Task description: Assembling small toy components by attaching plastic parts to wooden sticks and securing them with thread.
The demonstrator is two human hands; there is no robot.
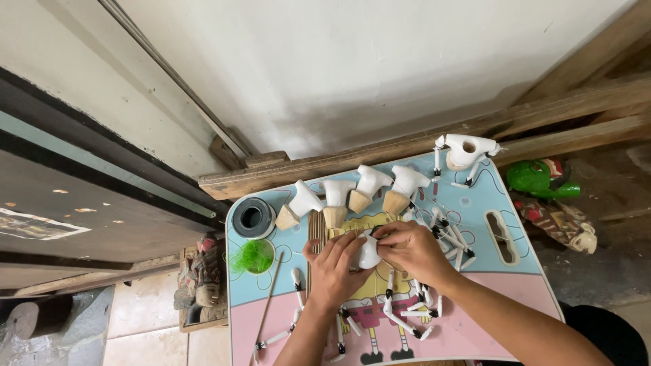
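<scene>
A: Head view: both hands meet at the middle of the small desk [475, 298], which has a blue and pink top with a cartoon print. What do they hold?

B: A white torso piece [368, 253], at the centre of the frame. The left hand [333, 270] wraps it from below and the right hand [410, 249] closes on it from the right side. The fingers cover most of it, so I cannot tell its full shape or what the fingertips do on the top.

A: And behind the hands?

B: Four similar white torsos [359, 190] with bare wooden bases lie in a row in the upper part of the desk. A fifth white torso with limbs [466, 150] stands at the upper right corner. A bundle of thin wooden sticks [316, 234] lies under the row; the left hand hides its lower end.

A: The small white pieces?

B: Jointed white limbs [407, 318] with black ends lie around the wrists and near the right hand. The arms cover several of them, so a count is not possible.

A: On the left side?

B: A dark spool [251, 217] and a tuft of green fibre [252, 256], near each other. A carved painted figure [203, 285] stands on the floor, beside the desk at the left, partly in shadow. At the right edge a green mask [539, 177] and another painted figure [559, 220] lie on the ground, hard to make out. The lower frame edge cuts off the forearms and the desk front.
</scene>
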